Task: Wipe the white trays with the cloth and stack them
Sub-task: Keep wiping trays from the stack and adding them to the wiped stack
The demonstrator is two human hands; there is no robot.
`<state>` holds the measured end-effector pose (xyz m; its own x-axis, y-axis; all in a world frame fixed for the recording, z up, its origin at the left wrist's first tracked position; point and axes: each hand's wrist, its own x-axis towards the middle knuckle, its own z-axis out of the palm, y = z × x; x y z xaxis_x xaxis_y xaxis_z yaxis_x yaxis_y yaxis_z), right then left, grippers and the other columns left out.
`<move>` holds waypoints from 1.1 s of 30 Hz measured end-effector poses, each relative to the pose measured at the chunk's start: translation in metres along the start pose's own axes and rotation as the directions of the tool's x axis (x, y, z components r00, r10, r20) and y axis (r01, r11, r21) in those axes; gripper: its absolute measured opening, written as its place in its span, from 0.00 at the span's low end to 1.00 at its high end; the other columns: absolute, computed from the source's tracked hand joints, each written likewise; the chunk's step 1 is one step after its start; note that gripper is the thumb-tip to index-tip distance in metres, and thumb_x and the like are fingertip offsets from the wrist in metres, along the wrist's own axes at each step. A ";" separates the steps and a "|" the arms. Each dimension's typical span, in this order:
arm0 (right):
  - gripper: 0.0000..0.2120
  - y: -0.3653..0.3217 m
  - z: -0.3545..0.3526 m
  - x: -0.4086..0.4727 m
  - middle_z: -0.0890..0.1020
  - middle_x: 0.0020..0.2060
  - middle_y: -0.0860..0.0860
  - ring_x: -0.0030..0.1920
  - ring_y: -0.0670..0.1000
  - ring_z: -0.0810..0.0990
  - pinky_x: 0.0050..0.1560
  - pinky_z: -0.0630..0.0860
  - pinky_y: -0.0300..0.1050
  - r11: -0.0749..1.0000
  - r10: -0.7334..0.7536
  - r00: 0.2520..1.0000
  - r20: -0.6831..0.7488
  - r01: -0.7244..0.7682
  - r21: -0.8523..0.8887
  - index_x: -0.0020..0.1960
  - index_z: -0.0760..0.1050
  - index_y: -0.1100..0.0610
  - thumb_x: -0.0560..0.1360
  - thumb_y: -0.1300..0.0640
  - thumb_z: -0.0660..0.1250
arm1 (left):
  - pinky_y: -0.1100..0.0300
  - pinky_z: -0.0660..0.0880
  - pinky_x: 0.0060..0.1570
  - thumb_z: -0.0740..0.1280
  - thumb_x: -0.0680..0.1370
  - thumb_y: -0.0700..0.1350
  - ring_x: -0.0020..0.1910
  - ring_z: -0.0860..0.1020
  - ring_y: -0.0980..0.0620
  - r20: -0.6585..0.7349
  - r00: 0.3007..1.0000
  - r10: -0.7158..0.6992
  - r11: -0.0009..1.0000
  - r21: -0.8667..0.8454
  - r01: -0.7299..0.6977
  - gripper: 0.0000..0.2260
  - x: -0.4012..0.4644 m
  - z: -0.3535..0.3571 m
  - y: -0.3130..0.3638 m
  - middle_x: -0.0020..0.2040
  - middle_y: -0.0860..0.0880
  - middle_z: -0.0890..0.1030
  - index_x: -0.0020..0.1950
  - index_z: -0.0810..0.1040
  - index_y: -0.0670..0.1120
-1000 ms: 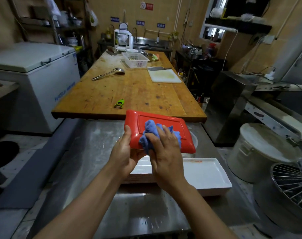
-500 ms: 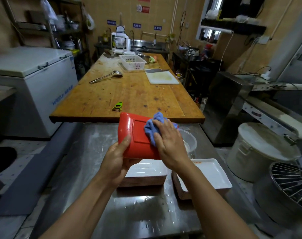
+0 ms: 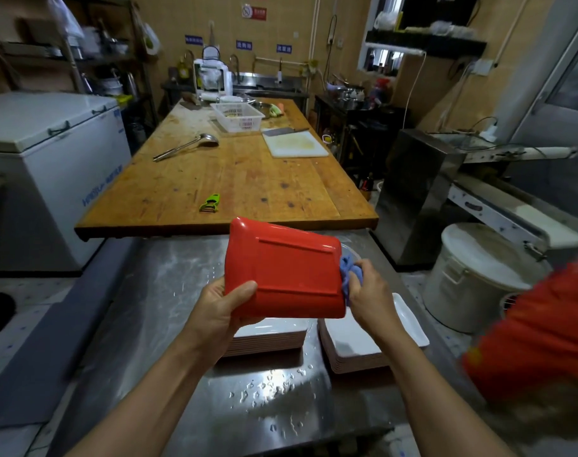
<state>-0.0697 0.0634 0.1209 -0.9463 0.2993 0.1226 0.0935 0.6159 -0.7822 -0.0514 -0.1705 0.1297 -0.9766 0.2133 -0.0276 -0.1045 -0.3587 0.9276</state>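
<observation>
I hold a tray [image 3: 286,272] up over the steel counter, its red underside facing me. My left hand [image 3: 221,303] grips its lower left corner, thumb on the red face. My right hand [image 3: 368,296] holds a bunched blue cloth [image 3: 347,275] against the tray's right edge. Below the tray, a stack of white trays [image 3: 271,334] sits on the counter. A second stack of white trays [image 3: 363,344] lies to its right, partly hidden by my right forearm.
The wet steel counter [image 3: 182,308] carries water drops near its front. Beyond it stands a long wooden table [image 3: 234,179] with a green peeler [image 3: 210,202], ladle, basket and cutting board. A white lidded bucket [image 3: 478,278] stands right. A blurred red shape [image 3: 541,328] fills the right edge.
The blue cloth slid from the middle of the red underside to the tray's right edge. The tray has tilted and turned, and a blurred red shape has appeared at the right.
</observation>
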 end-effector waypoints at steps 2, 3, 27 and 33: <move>0.06 0.013 -0.007 -0.002 0.80 0.45 0.55 0.44 0.54 0.79 0.42 0.76 0.49 1.000 0.011 1.000 -0.018 -0.012 -0.026 0.52 0.73 0.55 0.80 0.57 0.58 | 0.60 0.79 0.38 0.70 0.69 0.40 0.39 0.82 0.51 0.001 0.999 0.048 0.993 0.106 -0.048 0.10 0.000 0.003 0.001 0.41 0.47 0.84 0.50 0.80 0.43; 0.05 0.018 -0.011 -0.004 0.80 0.42 0.54 0.41 0.53 0.78 0.38 0.73 0.45 0.999 0.027 0.999 -0.035 -0.028 -0.027 0.49 0.74 0.55 0.79 0.58 0.58 | 0.62 0.79 0.39 0.69 0.70 0.38 0.40 0.82 0.53 0.009 0.996 0.091 0.980 0.176 -0.091 0.09 0.000 0.007 0.002 0.40 0.49 0.84 0.49 0.80 0.45; 0.15 0.089 -0.062 -0.036 0.61 0.22 0.54 0.14 0.45 0.58 0.18 0.55 0.29 0.558 0.664 0.736 0.136 -0.608 0.565 0.33 0.61 0.58 0.78 0.65 0.58 | 0.52 0.69 0.59 0.75 0.67 0.39 0.64 0.73 0.46 0.571 0.810 0.136 -0.072 0.821 -0.567 0.25 0.043 0.055 -0.054 0.63 0.49 0.78 0.63 0.77 0.48; 0.08 0.108 -0.028 -0.028 0.72 0.29 0.56 0.22 0.53 0.71 0.24 0.68 0.44 0.529 0.736 0.675 0.049 -0.619 0.581 0.39 0.69 0.66 0.76 0.67 0.58 | 0.59 0.63 0.64 0.68 0.75 0.47 0.70 0.65 0.53 0.421 0.905 0.063 -0.074 0.906 -0.416 0.18 0.044 0.024 -0.068 0.69 0.54 0.71 0.65 0.75 0.52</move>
<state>-0.0246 0.1417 0.0498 -0.5853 0.6195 -0.5231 0.4551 -0.2829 -0.8443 -0.0824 -0.1146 0.0741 -0.8114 0.5525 0.1907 0.5844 0.7614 0.2805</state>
